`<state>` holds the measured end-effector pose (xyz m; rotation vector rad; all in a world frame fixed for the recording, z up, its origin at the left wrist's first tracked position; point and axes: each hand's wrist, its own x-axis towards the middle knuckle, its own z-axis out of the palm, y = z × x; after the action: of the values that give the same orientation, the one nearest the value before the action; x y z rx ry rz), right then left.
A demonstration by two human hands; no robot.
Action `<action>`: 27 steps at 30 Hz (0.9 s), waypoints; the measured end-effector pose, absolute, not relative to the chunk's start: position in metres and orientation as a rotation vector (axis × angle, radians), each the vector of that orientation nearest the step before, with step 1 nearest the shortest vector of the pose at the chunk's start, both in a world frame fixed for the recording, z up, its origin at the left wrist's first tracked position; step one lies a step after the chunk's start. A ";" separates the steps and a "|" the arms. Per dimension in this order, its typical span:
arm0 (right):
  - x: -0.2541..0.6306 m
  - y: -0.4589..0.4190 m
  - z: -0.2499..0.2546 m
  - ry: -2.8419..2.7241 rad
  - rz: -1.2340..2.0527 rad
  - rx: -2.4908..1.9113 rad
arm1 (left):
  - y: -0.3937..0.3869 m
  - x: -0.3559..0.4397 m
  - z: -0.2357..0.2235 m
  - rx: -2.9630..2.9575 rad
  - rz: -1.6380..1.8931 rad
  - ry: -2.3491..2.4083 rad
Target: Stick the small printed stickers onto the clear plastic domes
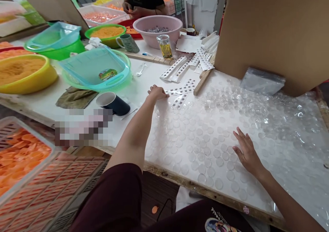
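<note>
My left hand reaches forward over the white board, its fingers curled down onto a clear sticker strip printed with small dark marks. My right hand lies flat and open on the board, fingers spread over several clear round discs laid in rows. More loose discs are heaped further right. Other sticker strips lie beyond the left hand.
A dark cup lies on its side by a cloth. Teal baskets, yellow and green bowls of orange powder and a pink basin crowd the back. Cardboard stands right. Another person works opposite. Orange-filled crates sit low left.
</note>
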<state>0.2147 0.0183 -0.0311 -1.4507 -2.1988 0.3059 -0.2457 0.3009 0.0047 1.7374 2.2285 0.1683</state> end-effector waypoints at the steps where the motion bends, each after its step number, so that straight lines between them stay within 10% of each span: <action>1: 0.216 0.017 -0.031 -2.172 0.315 -1.459 | 0.304 -0.249 0.003 1.728 0.164 2.220; 27: 0.180 0.024 -0.011 -2.060 0.419 -1.434 | 0.312 -0.261 0.000 1.630 0.242 2.228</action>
<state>0.1801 0.0243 -0.0110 -1.4338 -2.0596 0.4190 -0.2614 0.3121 -0.0004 1.6302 2.2277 0.2417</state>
